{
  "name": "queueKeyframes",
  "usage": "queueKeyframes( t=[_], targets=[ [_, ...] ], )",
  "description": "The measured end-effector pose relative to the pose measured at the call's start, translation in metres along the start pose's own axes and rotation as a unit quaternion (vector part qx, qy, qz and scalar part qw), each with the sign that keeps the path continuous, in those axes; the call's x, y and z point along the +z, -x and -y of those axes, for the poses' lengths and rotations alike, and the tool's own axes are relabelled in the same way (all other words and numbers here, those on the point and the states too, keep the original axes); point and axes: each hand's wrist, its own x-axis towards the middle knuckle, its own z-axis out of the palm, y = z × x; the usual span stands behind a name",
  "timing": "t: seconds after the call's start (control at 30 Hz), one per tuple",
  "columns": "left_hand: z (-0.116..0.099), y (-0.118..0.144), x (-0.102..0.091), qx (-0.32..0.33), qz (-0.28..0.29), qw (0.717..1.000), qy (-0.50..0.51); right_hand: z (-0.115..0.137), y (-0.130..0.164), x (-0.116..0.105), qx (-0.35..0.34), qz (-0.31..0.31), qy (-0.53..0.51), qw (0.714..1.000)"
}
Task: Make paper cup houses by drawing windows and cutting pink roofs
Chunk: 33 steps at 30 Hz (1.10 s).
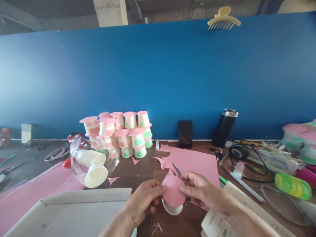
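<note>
My left hand [144,200] and my right hand [202,191] meet low in the middle of the view. Together they hold a pink paper circle [173,191] flat on top of an upturned white paper cup [172,208]. The left thumb presses the circle's left edge, and the right thumb and fingers pinch its right edge. A sheet of pink paper [190,161] with cut-out gaps lies just behind the hands, with scissors [177,169] resting on it.
A pile of finished cups with pink lids [120,133] stands against the blue wall. A plastic bag of white cups [90,164] lies left. An open cardboard box [74,207] is near left. A phone [185,133], a black flask [224,127] and assorted tools clutter the right.
</note>
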Motion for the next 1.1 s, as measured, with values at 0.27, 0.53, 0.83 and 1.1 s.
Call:
queueKeyframes(
  t=[0.27,0.53,0.83,1.1],
  targets=[
    [-0.002,0.002,-0.003,-0.031,0.023,0.999,-0.023,-0.004,0.0,-0.003,0.011,-0.002,0.004,1.0],
    [-0.002,0.002,-0.002,-0.028,0.034,0.999,-0.028,-0.002,0.0,-0.003,0.015,0.005,0.022,1.0],
    [0.0,0.0,-0.003,-0.021,0.032,0.999,-0.023,0.005,0.004,0.001,0.01,0.015,0.033,0.999],
    [0.001,-0.001,-0.003,-0.026,0.029,0.999,-0.019,0.015,0.009,0.005,0.025,0.013,0.033,0.999]
  ],
)
